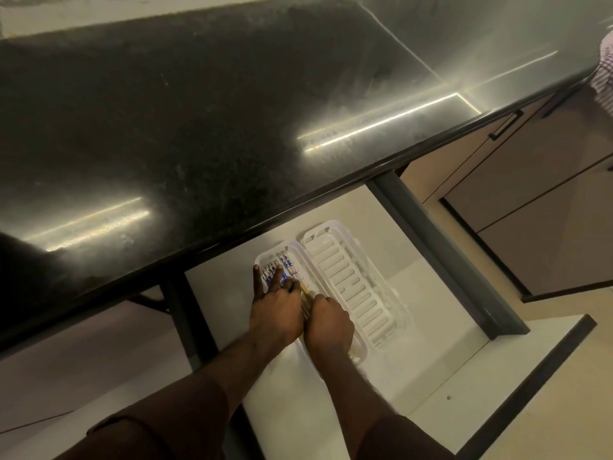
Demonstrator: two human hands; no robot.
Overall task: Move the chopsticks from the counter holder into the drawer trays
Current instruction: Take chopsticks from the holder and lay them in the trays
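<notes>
Chopsticks [288, 272] lie in left drawer tray [265, 260], pinned under spread fingers of left hand [277, 310]; right hand [328, 325] is curled around their near ends.

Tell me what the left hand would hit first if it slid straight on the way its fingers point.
Probably the far end wall of the left tray: the left hand lies over the chopsticks there, fingers aimed toward the counter edge. Depth is unclear.
</notes>
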